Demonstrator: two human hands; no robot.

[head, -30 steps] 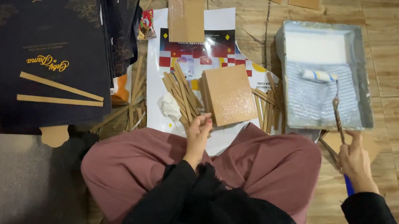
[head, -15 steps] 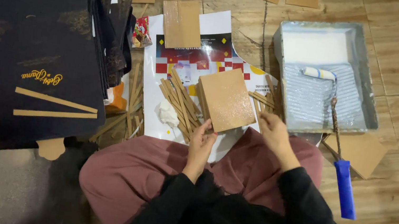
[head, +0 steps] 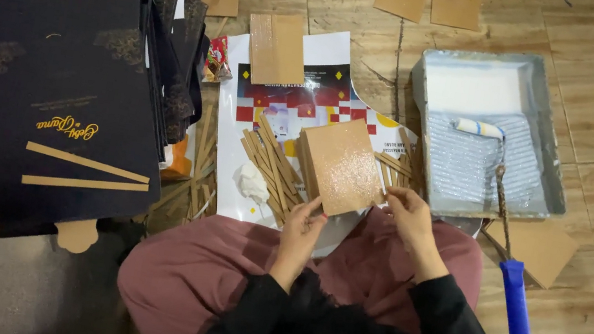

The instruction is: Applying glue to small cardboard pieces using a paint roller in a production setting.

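My left hand (head: 301,227) and right hand (head: 410,214) pinch the lower edge of the glue-glossed brown cardboard square (head: 341,165) above my lap, beside the paint tray (head: 552,164); judged light, stiff, tacky on top, best gripped by its edges.

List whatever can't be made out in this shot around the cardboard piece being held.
- Underside of the glossy cardboard piece: faces away from the head camera.
- Grip of the left hand and right hand: fingertips tuck under the piece's edge.
- Strips beneath the piece: partly covered, count unclear.
- Roller in the tray: too small to tell how wet it is.
- Dark folders: lower sheets hidden by the top one.
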